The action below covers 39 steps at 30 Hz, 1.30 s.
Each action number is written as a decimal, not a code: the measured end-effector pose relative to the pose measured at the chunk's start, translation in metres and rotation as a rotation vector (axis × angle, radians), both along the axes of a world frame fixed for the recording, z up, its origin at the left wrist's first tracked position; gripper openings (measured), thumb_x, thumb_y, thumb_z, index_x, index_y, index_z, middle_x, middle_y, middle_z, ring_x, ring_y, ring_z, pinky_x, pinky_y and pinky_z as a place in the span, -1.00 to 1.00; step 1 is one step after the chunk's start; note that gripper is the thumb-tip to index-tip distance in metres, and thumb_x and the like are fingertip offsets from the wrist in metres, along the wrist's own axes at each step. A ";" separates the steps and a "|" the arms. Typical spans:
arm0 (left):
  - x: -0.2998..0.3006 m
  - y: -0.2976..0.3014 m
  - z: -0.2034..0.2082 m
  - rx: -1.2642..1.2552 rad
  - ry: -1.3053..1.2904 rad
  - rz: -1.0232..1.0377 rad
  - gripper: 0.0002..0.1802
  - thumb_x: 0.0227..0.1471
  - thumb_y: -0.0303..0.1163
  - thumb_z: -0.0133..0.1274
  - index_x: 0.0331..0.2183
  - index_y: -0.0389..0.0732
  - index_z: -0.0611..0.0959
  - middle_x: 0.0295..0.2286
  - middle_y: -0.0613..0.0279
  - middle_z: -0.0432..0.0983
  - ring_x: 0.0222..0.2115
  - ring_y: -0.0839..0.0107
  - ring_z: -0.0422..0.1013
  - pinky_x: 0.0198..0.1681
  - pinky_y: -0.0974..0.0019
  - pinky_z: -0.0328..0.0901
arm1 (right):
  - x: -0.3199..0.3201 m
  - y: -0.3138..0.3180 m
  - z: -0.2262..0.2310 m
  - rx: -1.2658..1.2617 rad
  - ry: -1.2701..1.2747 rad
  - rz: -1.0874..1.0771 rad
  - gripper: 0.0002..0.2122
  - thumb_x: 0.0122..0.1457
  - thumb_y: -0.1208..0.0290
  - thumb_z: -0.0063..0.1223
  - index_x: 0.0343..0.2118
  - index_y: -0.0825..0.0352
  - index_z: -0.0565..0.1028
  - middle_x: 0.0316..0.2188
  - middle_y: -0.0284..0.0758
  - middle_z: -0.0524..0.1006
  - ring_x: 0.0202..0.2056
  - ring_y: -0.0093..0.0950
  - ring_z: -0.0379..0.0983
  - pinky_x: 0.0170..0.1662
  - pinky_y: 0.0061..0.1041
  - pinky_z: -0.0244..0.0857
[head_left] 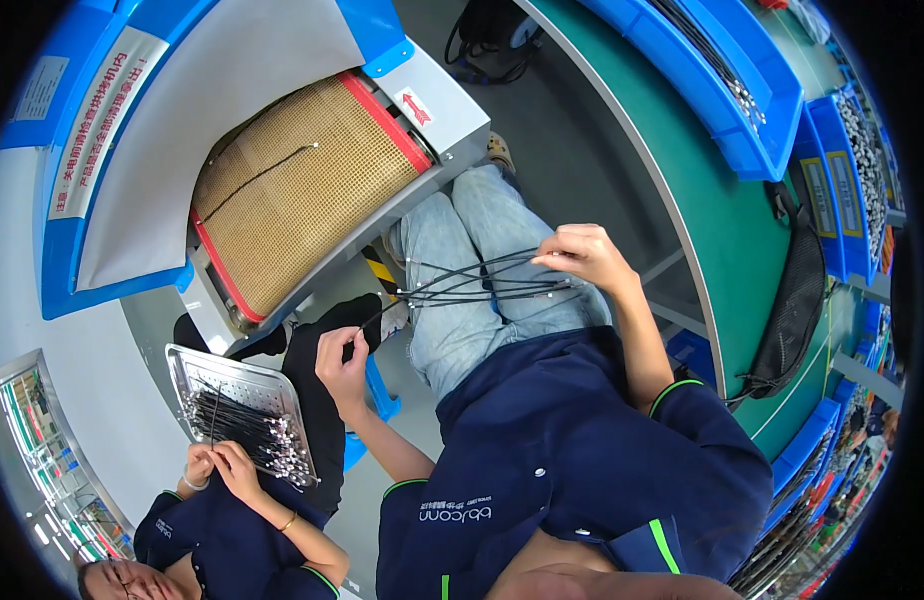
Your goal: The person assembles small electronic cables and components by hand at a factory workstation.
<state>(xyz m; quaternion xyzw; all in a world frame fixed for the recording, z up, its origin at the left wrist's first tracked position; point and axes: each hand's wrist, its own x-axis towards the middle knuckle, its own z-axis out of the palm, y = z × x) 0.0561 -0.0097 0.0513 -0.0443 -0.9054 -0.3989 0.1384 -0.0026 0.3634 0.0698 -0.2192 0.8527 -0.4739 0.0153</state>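
Several thin black cables (462,297) with small pale ends lie loosely across my lap, over the light blue jeans. My left hand (342,370) is closed in a pinch on one black cable, which runs from the fingertips toward the bunch. At the bunch's other side, my right hand (587,258) has thumb and fingers pressed together at the end of a black cable. What exactly sits between those fingertips is too small to make out fully.
A machine with a tan mesh conveyor belt (312,190) stands ahead left, one black cable on it. Beside me a co-worker's hands (227,468) hold a cable over a metal tray (187,365) of cables. Blue bins (717,130) and a black mesh pouch (794,300) rest on the green table (642,70).
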 end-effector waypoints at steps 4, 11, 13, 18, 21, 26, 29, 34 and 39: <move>-0.003 -0.005 -0.006 -0.010 0.002 0.009 -0.86 -0.20 -0.68 0.14 -0.46 -0.31 0.58 -0.52 0.19 0.49 -0.53 0.42 0.38 -0.43 0.43 0.29 | -0.002 -0.003 -0.005 0.017 -0.031 0.027 -0.87 -0.03 0.40 0.23 -0.50 0.34 0.53 -0.63 -0.33 0.44 -0.58 -0.43 0.40 -0.52 -0.49 0.26; -0.025 -0.031 0.000 -0.039 0.005 0.044 -0.87 -0.18 -0.64 0.14 -0.45 -0.30 0.58 -0.53 0.22 0.48 -0.56 0.45 0.36 -0.44 0.45 0.28 | -0.019 -0.024 0.001 0.020 0.034 0.063 -0.89 -0.06 0.42 0.22 -0.51 0.31 0.51 -0.63 -0.33 0.44 -0.56 -0.40 0.40 -0.49 -0.44 0.28; -0.047 -0.035 0.009 -0.049 0.023 0.027 -0.89 -0.16 -0.63 0.13 -0.45 -0.29 0.58 -0.54 0.23 0.48 -0.55 0.46 0.37 -0.43 0.43 0.29 | -0.029 -0.026 0.012 0.052 0.040 0.050 -0.89 -0.06 0.42 0.22 -0.51 0.30 0.51 -0.62 -0.34 0.44 -0.55 -0.39 0.41 -0.48 -0.44 0.29; -0.087 -0.072 0.046 -0.080 0.014 0.109 -0.92 -0.10 -0.53 0.14 -0.44 -0.29 0.58 -0.53 0.22 0.48 -0.50 0.39 0.42 -0.39 0.39 0.31 | -0.070 -0.068 0.038 0.013 0.213 0.007 -0.89 -0.07 0.45 0.23 -0.49 0.30 0.52 -0.58 -0.35 0.43 -0.44 -0.40 0.38 -0.38 -0.44 0.28; -0.112 -0.093 0.056 -0.097 -0.011 0.121 -0.91 -0.07 -0.49 0.14 -0.44 -0.29 0.58 -0.46 0.20 0.48 -0.42 0.37 0.43 -0.33 0.36 0.32 | -0.096 -0.096 0.043 -0.037 0.240 -0.033 -0.87 -0.07 0.39 0.22 -0.48 0.27 0.52 -0.41 -0.39 0.46 -0.27 -0.38 0.37 -0.17 -0.42 0.27; -0.146 -0.125 0.040 -0.041 0.005 0.160 -0.89 -0.04 -0.45 0.14 -0.42 -0.29 0.59 -0.30 0.15 0.46 -0.23 0.28 0.39 -0.14 0.33 0.27 | -0.136 -0.132 0.037 0.027 0.281 -0.093 -0.87 -0.11 0.39 0.22 -0.48 0.26 0.52 -0.35 -0.40 0.45 -0.21 -0.38 0.35 -0.07 -0.40 0.21; -0.168 -0.145 0.027 -0.071 0.030 0.175 -0.87 -0.03 -0.43 0.14 -0.40 -0.29 0.59 -0.28 0.15 0.46 -0.21 0.28 0.38 -0.12 0.33 0.26 | -0.156 -0.151 0.026 0.129 0.309 -0.117 -0.87 -0.12 0.38 0.22 -0.48 0.24 0.53 -0.34 -0.40 0.44 -0.19 -0.38 0.35 -0.05 -0.41 0.20; -0.196 -0.169 0.019 -0.091 0.045 0.167 -0.87 -0.03 -0.44 0.13 -0.38 -0.27 0.59 -0.28 0.16 0.46 -0.21 0.29 0.38 -0.10 0.33 0.25 | -0.177 -0.175 0.021 0.112 0.274 -0.101 -0.86 -0.05 0.39 0.18 -0.40 0.27 0.53 -0.33 -0.36 0.46 -0.16 -0.37 0.36 -0.03 -0.40 0.21; -0.192 -0.187 0.006 0.032 0.128 0.348 -0.83 0.04 -0.46 0.05 -0.27 -0.30 0.55 -0.27 0.17 0.46 -0.21 0.36 0.38 -0.10 0.36 0.25 | -0.131 -0.169 0.028 -0.171 0.067 -0.184 -0.83 0.09 0.39 0.10 -0.27 0.32 0.53 -0.25 -0.26 0.49 -0.13 -0.33 0.39 -0.03 -0.38 0.25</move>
